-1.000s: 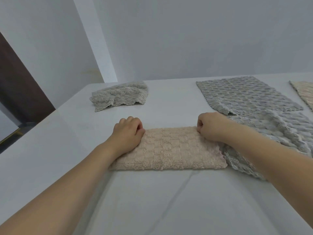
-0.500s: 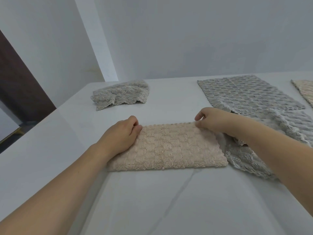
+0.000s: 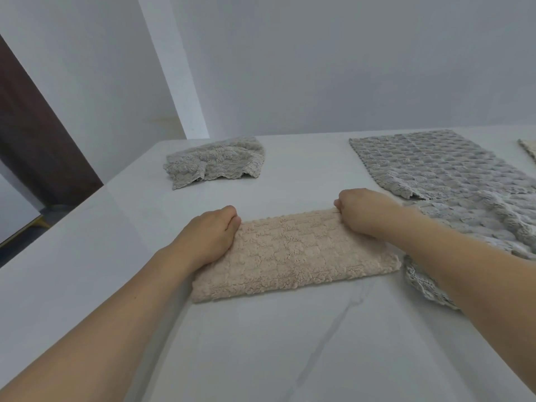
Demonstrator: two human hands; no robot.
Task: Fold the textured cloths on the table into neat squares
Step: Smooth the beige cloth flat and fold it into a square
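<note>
1. Centrally, a beige cloth (image 3: 293,253) lies on the white desk (image 3: 261,358), folded into a long rectangle with its long sides running left to right and its fluffy, checkered pile facing up.
2. The left hand (image 3: 208,232) rests on the cloth's far left corner, fingers curled under and thumb pressed against them, pinching the cloth's edge.
3. The right hand (image 3: 364,211) sits at the far right corner, closed into a loose fist with the cloth's top edge caught between thumb and fingers.
4. Both forearms reach in from the lower corners of the view; the right forearm crosses over a crumpled grey cloth (image 3: 475,224) that lies just right of the beige one, with its scalloped edge showing near the beige cloth's right end.
5. Beyond that, a second grey cloth (image 3: 429,161) is spread flat at the far right of the desk, its near edge touching or overlapping the crumpled one.
6. A sliver of another beige cloth (image 3: 529,147) shows at the right border of the view, mostly cut off.
7. A folded grey cloth (image 3: 216,162) sits at the far left part of the desk, well apart from the hands, its edges uneven.
8. Faint dark veins run through the desk surface in front of the beige cloth.
</note>
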